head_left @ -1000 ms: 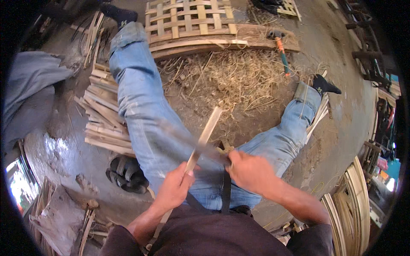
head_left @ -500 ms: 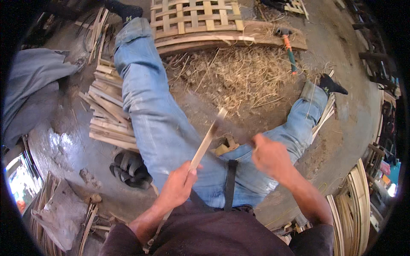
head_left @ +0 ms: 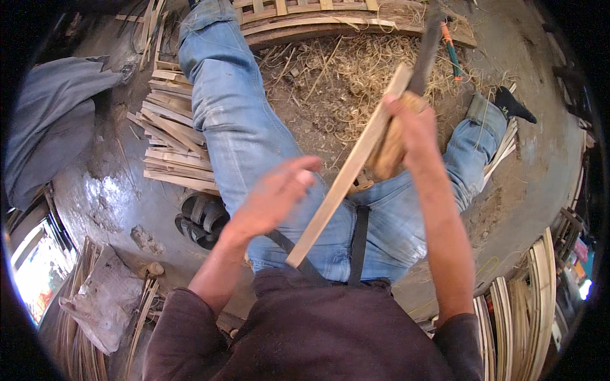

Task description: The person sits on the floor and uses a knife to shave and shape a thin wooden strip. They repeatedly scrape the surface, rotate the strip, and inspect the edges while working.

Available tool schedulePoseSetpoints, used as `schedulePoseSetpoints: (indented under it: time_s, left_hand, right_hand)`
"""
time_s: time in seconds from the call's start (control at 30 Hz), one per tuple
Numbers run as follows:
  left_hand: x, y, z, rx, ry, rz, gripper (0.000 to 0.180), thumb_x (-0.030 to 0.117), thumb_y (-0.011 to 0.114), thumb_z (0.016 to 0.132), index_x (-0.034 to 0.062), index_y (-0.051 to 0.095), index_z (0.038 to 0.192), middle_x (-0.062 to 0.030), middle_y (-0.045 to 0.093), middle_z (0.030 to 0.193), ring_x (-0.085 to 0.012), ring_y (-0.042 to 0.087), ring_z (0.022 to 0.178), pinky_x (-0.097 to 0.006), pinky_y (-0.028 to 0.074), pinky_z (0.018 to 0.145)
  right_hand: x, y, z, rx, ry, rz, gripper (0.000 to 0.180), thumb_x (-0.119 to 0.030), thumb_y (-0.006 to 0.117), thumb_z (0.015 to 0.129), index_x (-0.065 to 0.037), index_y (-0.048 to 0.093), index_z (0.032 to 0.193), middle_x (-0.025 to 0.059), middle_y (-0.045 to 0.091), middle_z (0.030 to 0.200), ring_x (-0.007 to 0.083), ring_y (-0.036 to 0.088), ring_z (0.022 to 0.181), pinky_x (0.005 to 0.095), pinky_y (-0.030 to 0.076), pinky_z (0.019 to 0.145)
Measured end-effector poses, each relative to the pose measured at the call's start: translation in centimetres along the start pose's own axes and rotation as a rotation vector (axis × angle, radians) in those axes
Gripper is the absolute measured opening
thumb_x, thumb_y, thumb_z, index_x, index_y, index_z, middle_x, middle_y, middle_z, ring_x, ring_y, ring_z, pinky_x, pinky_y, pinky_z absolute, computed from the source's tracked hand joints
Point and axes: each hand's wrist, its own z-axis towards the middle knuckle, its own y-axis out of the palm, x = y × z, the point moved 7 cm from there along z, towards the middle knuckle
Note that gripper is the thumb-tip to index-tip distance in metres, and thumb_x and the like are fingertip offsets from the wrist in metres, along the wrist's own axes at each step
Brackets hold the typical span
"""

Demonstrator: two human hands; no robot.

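Head view: pale wooden strip (head_left: 349, 168), straight and narrow, slants over the blue jeans (head_left: 235, 120). I see the right hand (head_left: 416, 127) pinching it near the far end, alongside a dark-bladed knife (head_left: 424, 60); left hand (head_left: 272, 198) blurred, fingers extended, beside the strip.

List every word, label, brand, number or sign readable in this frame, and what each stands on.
Readable text: none.
Wooden strip: no lettering visible.
Wooden-handled knife in the right hand: none readable; blade blurred.
Hammer with orange and teal handle: too small to tell.
Black sock: any marking is too small to read.
Items along the right rim: too blurred to read.
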Motion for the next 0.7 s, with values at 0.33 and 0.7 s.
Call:
schedulePoseSetpoints:
  time_s: [0.33, 0.7]
  left_hand:
    - [-0.2, -3.7, -4.2, 0.074, -0.006, -0.155, 0.053, 0.046, 0.047, 0.099, 0.0048, 0.053, 0.133, -0.0084, 0.061, 0.115, -0.0130, 0.057, 0.093, -0.028, 0.048, 0.080]
    - [3.5, 2.1, -3.8, 0.060, 0.427, 0.573, 0.028, 0.025, 0.064, 0.090, 0.0039, 0.055, 0.074, -0.0112, 0.050, 0.066, -0.0327, 0.052, 0.061, -0.041, 0.041, 0.055]
  right_hand:
    - [-2.8, -7.1, 5.5, 0.036, -0.117, 0.090, 0.030, -0.026, 0.074, 0.085, -0.006, 0.062, 0.104, 0.0034, 0.065, 0.091, 0.0145, 0.063, 0.079, 0.0318, 0.053, 0.071]
    - [-3.0, -6.7, 5.3, 0.090, -0.097, 0.125, 0.029, -0.020, 0.074, 0.084, -0.004, 0.061, 0.105, 0.0042, 0.063, 0.093, 0.0154, 0.063, 0.083, 0.0324, 0.053, 0.072]
